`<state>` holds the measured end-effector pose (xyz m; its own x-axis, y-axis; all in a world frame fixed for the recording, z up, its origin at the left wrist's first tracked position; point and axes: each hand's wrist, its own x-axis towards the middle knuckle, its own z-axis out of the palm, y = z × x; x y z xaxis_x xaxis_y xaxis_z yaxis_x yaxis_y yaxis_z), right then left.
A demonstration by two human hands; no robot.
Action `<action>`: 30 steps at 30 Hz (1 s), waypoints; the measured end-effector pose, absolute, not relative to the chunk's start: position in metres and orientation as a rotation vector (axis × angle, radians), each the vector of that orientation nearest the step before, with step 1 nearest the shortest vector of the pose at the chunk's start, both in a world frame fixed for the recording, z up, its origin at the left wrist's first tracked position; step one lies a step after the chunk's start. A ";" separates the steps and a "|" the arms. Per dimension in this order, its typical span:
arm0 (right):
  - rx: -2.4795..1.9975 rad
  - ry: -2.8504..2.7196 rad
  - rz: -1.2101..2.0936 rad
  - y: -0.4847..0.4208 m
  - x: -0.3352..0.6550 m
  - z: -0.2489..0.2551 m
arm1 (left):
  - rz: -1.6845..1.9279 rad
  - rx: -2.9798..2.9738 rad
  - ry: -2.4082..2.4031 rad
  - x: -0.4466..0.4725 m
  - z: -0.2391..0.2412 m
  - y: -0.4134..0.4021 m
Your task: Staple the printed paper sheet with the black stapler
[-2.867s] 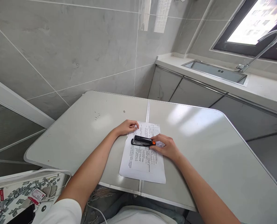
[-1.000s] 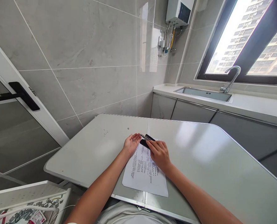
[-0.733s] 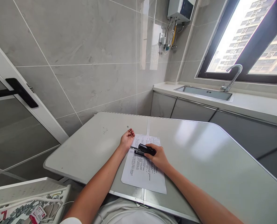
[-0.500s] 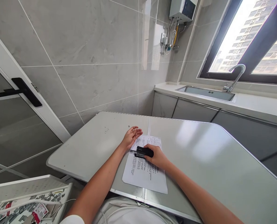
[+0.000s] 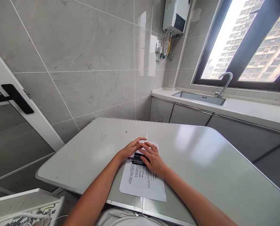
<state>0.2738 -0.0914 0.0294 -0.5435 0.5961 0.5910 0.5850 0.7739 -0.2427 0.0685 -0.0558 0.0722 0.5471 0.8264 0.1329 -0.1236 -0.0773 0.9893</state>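
A black stapler (image 5: 138,159) lies on a printed sheet of paper (image 5: 142,185), its metal end pointing left. Over its right end rests my right hand (image 5: 154,158), fingers stretched out and spread, the thumb on the stapler's body. My left hand (image 5: 130,148) is beyond the stapler's left end, at the upper left of the sheet. Its thumb and fingers are drawn together and meet the fingertips of my right hand. Whatever is between those fingertips is too small or hidden to make out. Both hands cover the sheet's upper part.
The light folding table (image 5: 189,175) has a seam down its middle. Small dark bits (image 5: 103,136) are scattered at its far left. A white basket (image 5: 24,207) of loose things stands lower left, below a door handle (image 5: 17,99). A sink (image 5: 201,99) is behind, right.
My right hand has opened from its grip on the stapler, which is now lower on the paper. Its fingers have reached left to meet my left hand, which has turned over. The view has shifted.
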 end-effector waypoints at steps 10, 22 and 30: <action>-0.856 -2.265 0.084 -0.090 0.275 0.030 | 0.850 1.080 0.585 0.070 0.074 -0.061; -1.522 -2.125 0.073 -0.020 0.369 0.018 | 1.498 1.507 1.403 0.017 0.044 -0.002; -1.820 -2.219 0.248 -0.003 0.387 -0.013 | 1.278 1.711 1.589 0.002 0.011 0.012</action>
